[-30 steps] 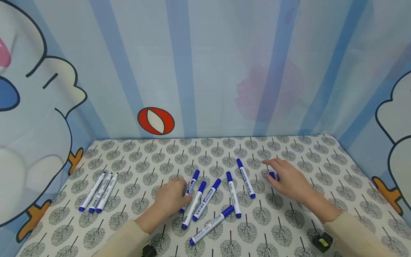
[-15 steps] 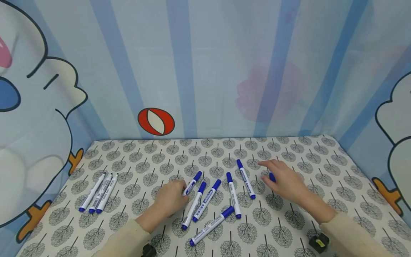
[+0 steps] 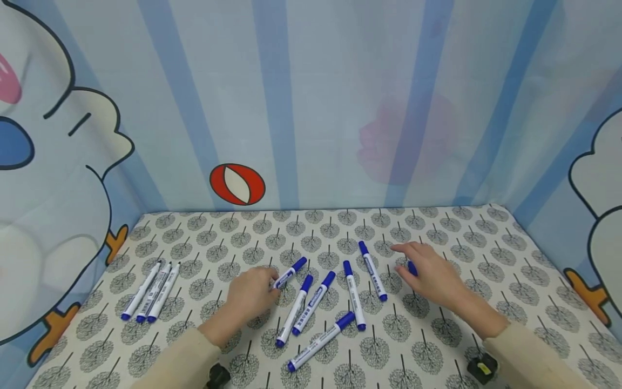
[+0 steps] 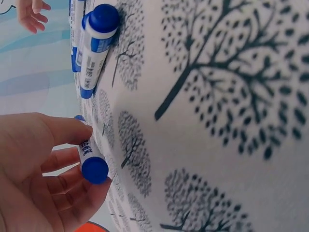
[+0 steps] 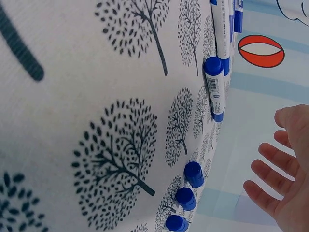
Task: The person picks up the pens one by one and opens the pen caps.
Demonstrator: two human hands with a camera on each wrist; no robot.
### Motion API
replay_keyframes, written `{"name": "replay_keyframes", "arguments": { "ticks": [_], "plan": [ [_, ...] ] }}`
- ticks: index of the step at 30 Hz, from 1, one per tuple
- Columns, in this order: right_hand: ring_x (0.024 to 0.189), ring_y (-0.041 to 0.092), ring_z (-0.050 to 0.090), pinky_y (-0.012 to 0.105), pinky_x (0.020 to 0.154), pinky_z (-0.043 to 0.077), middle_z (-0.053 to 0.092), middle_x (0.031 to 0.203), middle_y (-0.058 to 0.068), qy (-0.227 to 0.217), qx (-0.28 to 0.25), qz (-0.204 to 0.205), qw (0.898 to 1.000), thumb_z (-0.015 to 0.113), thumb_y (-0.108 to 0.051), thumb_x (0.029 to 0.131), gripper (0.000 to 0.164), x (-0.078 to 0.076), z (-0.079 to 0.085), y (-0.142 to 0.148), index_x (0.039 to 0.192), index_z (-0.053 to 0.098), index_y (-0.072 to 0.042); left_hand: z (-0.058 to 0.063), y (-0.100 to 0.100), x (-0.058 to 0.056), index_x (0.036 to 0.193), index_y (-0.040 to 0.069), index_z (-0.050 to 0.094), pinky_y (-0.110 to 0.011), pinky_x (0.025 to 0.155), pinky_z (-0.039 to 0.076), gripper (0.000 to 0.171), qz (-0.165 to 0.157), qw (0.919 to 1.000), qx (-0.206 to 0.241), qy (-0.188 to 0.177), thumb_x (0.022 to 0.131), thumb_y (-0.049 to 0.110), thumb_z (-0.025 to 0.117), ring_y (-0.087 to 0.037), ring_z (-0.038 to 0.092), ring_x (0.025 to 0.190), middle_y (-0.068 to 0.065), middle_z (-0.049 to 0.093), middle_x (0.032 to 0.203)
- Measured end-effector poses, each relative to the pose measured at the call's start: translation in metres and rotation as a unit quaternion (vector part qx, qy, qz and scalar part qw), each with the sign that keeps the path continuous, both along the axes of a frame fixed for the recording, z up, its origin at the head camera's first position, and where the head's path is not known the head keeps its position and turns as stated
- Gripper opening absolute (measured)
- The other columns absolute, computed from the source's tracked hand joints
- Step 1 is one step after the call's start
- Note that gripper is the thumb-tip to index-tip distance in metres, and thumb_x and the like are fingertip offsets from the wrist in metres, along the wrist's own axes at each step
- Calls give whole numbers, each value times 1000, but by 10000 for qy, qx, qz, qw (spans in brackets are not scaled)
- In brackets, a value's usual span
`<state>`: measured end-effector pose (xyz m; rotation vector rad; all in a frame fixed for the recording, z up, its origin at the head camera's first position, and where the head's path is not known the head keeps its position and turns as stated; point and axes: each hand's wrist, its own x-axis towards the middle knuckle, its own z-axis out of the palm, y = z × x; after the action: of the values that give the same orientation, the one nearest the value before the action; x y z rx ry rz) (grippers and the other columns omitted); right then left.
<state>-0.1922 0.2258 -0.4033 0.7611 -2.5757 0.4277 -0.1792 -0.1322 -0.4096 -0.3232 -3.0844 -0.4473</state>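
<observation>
My left hand point(image 3: 252, 294) is left of the middle of the table and pinches a white marker with a blue cap point(image 3: 290, 272). In the left wrist view, the thumb lies on one side of this held marker point(image 4: 91, 154) and the fingers on the other, with its blue end towards the camera. Just right of it lie two similar capped markers point(image 3: 294, 310). My right hand point(image 3: 432, 273) is held over the cloth with fingers spread, gripping nothing. Beneath it a blue marker end point(image 3: 412, 267) peeks out, the rest hidden by the hand.
Three uncapped markers point(image 3: 159, 292) with dark tips lie side by side at the left. More capped markers lie around the middle: a slanted one point(image 3: 320, 341) in front, and two steeper ones point(image 3: 353, 295) towards the right hand. A patterned tablecloth point(image 3: 204, 346) meets a printed curtain point(image 3: 320, 135) behind.
My left hand has pulled the pinched marker slightly left, away from the two beside it, and turned it flatter. My right hand has shifted a little left, over more of the marker beneath it.
</observation>
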Motion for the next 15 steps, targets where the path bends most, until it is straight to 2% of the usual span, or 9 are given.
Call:
{"name": "replay_keyframes", "arguments": {
  "ticks": [5, 9, 15],
  "plan": [
    [99, 29, 58, 42, 72, 52, 62, 111, 9, -22, -53, 43, 10000, 67, -22, 82, 42, -1, -1, -1, 120, 56, -10, 6, -2, -2, 94, 14, 68, -22, 43, 38, 21, 1, 9997, -180, 175, 74, 20, 74, -11, 49, 55, 2, 60, 75],
    [98, 28, 59, 42, 77, 51, 63, 111, 9, -9, -135, 117, 9998, 67, -21, 82, 42, -2, -1, -4, 120, 57, -9, 10, -4, -3, 95, 15, 68, -22, 43, 37, 21, -29, 9990, -307, 325, 74, 19, 73, -10, 47, 55, 2, 59, 75],
    [96, 25, 60, 39, 72, 52, 62, 113, 7, -21, -195, 111, 9997, 66, -21, 83, 41, -2, 1, -10, 121, 56, -11, 18, -1, -2, 94, 16, 69, -21, 39, 36, 19, -51, 9984, -194, 529, 76, 15, 71, -9, 46, 53, 2, 58, 75]
  ]
}}
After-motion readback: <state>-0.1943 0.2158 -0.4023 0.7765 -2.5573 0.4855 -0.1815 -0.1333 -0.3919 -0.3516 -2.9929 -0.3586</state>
